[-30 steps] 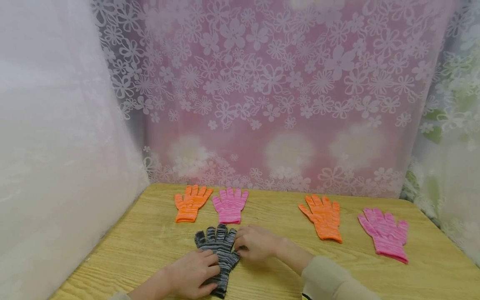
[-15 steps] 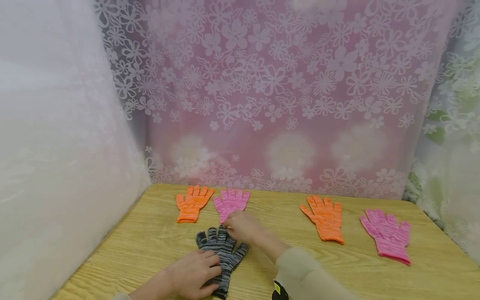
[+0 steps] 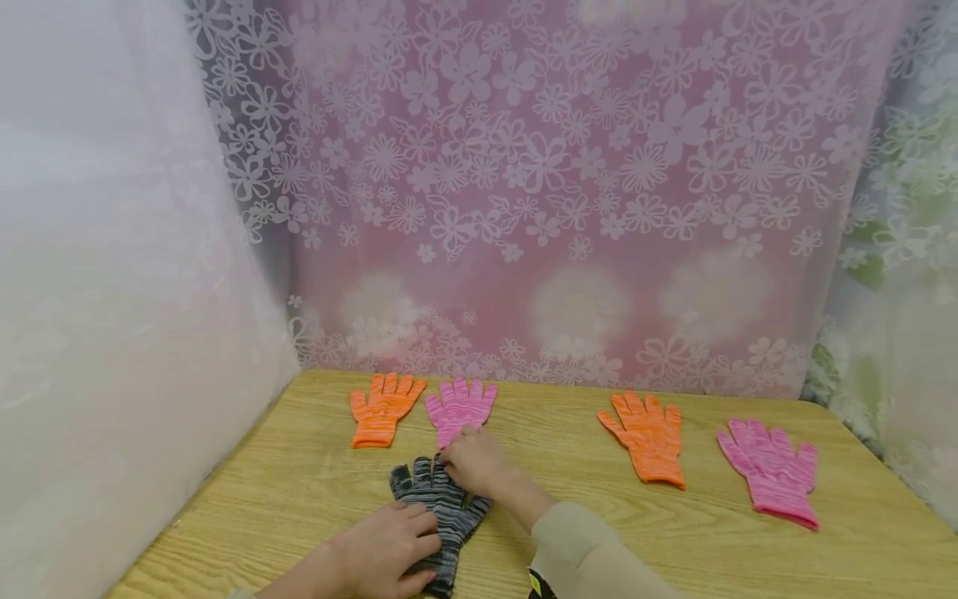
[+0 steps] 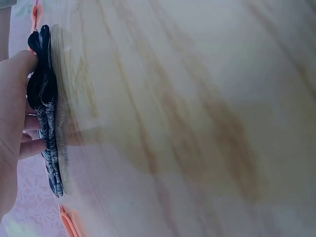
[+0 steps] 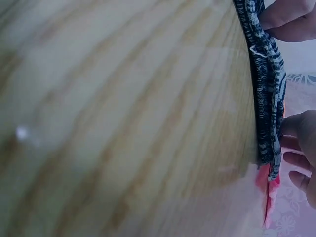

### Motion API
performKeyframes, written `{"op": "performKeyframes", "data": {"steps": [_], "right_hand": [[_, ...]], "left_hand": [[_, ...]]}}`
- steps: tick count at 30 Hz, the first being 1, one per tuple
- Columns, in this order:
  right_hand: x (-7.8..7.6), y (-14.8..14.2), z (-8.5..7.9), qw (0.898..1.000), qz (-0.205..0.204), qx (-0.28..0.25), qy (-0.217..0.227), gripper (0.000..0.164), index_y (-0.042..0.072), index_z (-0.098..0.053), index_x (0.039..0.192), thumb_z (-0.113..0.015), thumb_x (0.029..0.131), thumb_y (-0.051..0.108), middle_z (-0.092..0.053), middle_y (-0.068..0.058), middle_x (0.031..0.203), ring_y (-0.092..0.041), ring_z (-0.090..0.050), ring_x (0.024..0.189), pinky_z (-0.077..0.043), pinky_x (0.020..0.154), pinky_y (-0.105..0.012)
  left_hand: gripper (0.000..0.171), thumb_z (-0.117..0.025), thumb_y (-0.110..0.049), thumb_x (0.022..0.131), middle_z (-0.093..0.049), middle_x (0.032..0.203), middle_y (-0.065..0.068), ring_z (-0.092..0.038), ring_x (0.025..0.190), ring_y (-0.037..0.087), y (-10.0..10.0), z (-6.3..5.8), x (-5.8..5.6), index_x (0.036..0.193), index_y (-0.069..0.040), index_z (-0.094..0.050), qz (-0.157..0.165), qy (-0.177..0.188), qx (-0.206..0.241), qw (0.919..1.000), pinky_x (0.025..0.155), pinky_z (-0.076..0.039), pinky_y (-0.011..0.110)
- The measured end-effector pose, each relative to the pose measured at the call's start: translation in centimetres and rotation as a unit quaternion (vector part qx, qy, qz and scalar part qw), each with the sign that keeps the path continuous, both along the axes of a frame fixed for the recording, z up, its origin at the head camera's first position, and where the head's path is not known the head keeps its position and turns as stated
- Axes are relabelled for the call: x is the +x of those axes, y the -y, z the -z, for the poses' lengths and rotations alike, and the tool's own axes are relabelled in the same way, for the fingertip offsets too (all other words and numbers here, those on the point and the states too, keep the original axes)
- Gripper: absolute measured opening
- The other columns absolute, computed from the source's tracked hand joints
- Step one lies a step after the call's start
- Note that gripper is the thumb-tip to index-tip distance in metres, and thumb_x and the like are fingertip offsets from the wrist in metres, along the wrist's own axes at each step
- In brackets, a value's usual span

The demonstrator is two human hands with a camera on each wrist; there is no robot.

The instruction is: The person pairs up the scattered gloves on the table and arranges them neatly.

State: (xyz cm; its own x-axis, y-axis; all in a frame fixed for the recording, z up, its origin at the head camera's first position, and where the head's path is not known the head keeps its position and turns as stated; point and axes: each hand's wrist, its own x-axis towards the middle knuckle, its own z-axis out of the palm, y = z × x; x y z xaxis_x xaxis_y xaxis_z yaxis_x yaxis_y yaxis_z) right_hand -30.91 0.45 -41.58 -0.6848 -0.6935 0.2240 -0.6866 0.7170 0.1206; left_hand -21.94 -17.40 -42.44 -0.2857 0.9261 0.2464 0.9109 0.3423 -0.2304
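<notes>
A black-and-grey knit glove (image 3: 441, 507) lies flat on the wooden table, its fingers toward the back and its cuff (image 4: 42, 89) toward me. My left hand (image 3: 385, 545) rests on its palm and cuff side, thumb near the cuff edge and fingers lying on the knit. My right hand (image 3: 479, 462) reaches over the glove's right side, fingertips at its upper fingers. In the right wrist view, the bent right fingers (image 5: 298, 163) touch the glove's top surface; I cannot tell whether they pinch the knit. The right hand and wrist partly hide the glove's fingers and thumb.
Behind lie an orange glove (image 3: 382, 408) and a pink glove (image 3: 458, 408), the pink cuff close to the dark glove's fingertips. Farther right are another orange glove (image 3: 649, 437) and pink glove (image 3: 774, 474). A floral curtain (image 3: 554, 191) hangs behind the table (image 3: 284, 482).
My right hand has moved up and left from the dark glove's thumb to its fingers. That thumb now points farther out to the right. My left hand has stayed in place.
</notes>
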Motion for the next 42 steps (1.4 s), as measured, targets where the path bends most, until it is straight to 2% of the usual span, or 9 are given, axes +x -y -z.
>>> {"op": "performKeyframes", "data": {"steps": [4,9,13,23,32,37,42], "right_hand": [[0.06,0.01,0.21,1.0,-0.006,-0.009,-0.023,0.013,0.023,-0.075,0.091,-0.063,0.088,0.023,-0.064,0.008,0.092,-0.012,-0.053,0.087,-0.042,0.077,-0.031],[-0.19,-0.05,0.34,0.996,-0.02,-0.048,-0.072,0.014,0.019,-0.074,0.078,-0.063,0.086,0.018,-0.063,0.007,0.08,-0.013,-0.053,0.075,-0.042,0.065,-0.027],[-0.34,-0.22,0.46,0.994,-0.023,-0.063,-0.089,0.016,0.018,-0.072,0.071,-0.063,0.084,0.015,-0.06,0.006,0.071,-0.013,-0.051,0.069,-0.041,0.061,-0.028],[-0.24,-0.55,0.43,0.998,-0.014,-0.041,-0.054,0.015,0.018,-0.073,0.072,-0.064,0.084,0.018,-0.058,0.005,0.072,-0.014,-0.05,0.069,-0.043,0.067,-0.03],[0.02,-0.38,-0.15,0.997,0.0,-0.056,-0.06,0.011,0.018,-0.073,0.079,-0.064,0.083,0.021,-0.058,0.004,0.082,-0.015,-0.052,0.079,-0.044,0.07,-0.028],[0.17,-0.13,-0.37,0.999,-0.005,-0.011,-0.039,0.014,0.024,-0.074,0.087,-0.061,0.083,0.02,-0.063,0.007,0.086,-0.013,-0.051,0.08,-0.041,0.071,-0.03],[0.45,0.0,-0.41,0.999,0.009,0.032,-0.003,0.019,0.027,-0.075,0.091,-0.06,0.083,0.02,-0.063,0.008,0.087,-0.013,-0.049,0.08,-0.037,0.073,-0.032]], "left_hand": [[0.02,-0.05,-0.038,0.093,-0.051,0.089,-0.008,-0.047,0.079,0.006,0.0,0.07,0.06,0.092,-0.021,-0.06,-0.002,0.003,0.003,1.0,0.064,-0.037,0.018],[0.02,-0.049,-0.039,0.093,-0.05,0.089,-0.008,-0.046,0.079,0.006,0.0,-0.02,0.14,0.092,-0.021,-0.059,-0.006,0.009,0.001,0.9999,0.064,-0.038,0.019],[0.02,-0.049,-0.039,0.094,-0.05,0.09,-0.008,-0.046,0.08,0.006,0.03,-0.04,0.17,0.093,-0.021,-0.059,-0.008,0.012,0.0,0.9999,0.065,-0.038,0.02],[0.019,-0.05,-0.038,0.093,-0.05,0.089,-0.008,-0.046,0.079,0.007,0.07,0.09,0.12,0.092,-0.021,-0.058,-0.004,0.013,0.009,0.9999,0.064,-0.037,0.019],[0.02,-0.049,-0.038,0.093,-0.049,0.09,-0.008,-0.046,0.079,0.007,0.15,-0.13,0.24,0.092,-0.021,-0.058,-0.011,0.021,0.003,0.9997,0.063,-0.035,0.018],[0.019,-0.051,-0.039,0.093,-0.048,0.088,-0.008,-0.044,0.077,0.006,0.08,-0.15,0.16,0.091,-0.021,-0.058,-0.012,0.015,0.006,0.9998,0.062,-0.034,0.018],[0.02,-0.049,-0.039,0.093,-0.049,0.089,-0.008,-0.045,0.079,0.006,0.06,-0.14,0.17,0.093,-0.021,-0.058,-0.012,0.015,-0.001,0.9998,0.064,-0.037,0.019]]}}
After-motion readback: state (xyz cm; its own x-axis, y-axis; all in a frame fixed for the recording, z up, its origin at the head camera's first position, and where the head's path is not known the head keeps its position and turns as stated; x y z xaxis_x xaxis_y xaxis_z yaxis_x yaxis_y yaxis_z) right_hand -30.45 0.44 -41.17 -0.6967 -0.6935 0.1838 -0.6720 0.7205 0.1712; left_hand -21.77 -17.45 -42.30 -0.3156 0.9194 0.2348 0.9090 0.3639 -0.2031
